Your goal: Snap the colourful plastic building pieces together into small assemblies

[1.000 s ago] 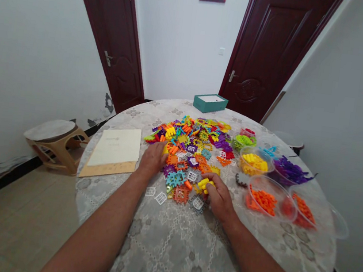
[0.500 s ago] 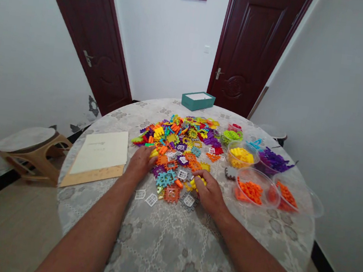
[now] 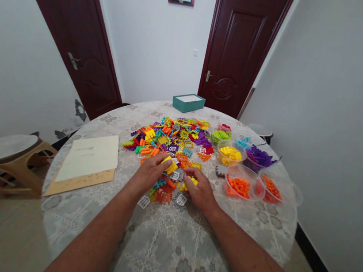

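Fingers of the left hand [image 3: 148,174]: closed on a yellow piece [image 3: 170,165] in a thumb-and-finger pinch, which leaves much of the piece exposed.
Fingers of the right hand [image 3: 202,192]: curled on yellow pieces [image 3: 192,181], partly hidden; the number cannot be told. The curled grip probably keeps them together.
Held pieces: over the near part of the heap, the 2 hands near each other but apart.
Heap [image 3: 164,141]: mixed colours, mid-table [image 3: 160,249], presumably so placed for reach by both hands.
Clear containers [image 3: 246,172]: to the right of the heap; orange pieces in 2, yellow in 1, green in 1. Such grouping presumably keeps the colours apart.
Paper sheet [image 3: 90,157]: flat on cardboard [image 3: 90,182] at the left, perhaps to lie beyond the scatter.
Teal box [image 3: 188,106]: near the far edge, probably out of the hands' way.
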`<state>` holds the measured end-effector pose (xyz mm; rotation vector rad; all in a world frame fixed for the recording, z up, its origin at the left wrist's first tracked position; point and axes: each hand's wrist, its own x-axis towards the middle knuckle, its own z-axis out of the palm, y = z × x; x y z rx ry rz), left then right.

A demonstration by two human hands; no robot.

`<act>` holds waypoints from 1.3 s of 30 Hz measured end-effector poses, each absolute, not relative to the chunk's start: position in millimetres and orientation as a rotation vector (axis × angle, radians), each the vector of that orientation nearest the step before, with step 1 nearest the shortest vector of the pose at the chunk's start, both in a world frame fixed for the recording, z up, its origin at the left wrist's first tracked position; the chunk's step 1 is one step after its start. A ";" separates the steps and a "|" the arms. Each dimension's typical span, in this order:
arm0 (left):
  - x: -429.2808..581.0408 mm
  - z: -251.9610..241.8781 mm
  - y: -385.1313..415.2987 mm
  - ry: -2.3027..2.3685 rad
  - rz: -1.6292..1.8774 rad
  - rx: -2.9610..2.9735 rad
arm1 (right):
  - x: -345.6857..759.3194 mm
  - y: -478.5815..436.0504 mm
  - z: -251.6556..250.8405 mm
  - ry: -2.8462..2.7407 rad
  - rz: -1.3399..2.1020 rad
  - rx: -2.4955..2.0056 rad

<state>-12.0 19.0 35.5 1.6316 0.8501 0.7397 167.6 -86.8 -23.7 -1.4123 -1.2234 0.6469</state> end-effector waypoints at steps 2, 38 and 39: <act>-1.6 32.6 9.5 0.808 0.721 1.512 | 166.4 -86.9 -23.1 -1.218 0.648 -1.408; -6.8 7.9 -0.3 1.051 0.949 2.025 | 184.2 -94.0 20.9 -1.191 0.433 -1.557; -6.9 7.7 -0.1 1.071 0.958 2.034 | 193.6 -95.2 29.6 -1.202 0.409 -1.585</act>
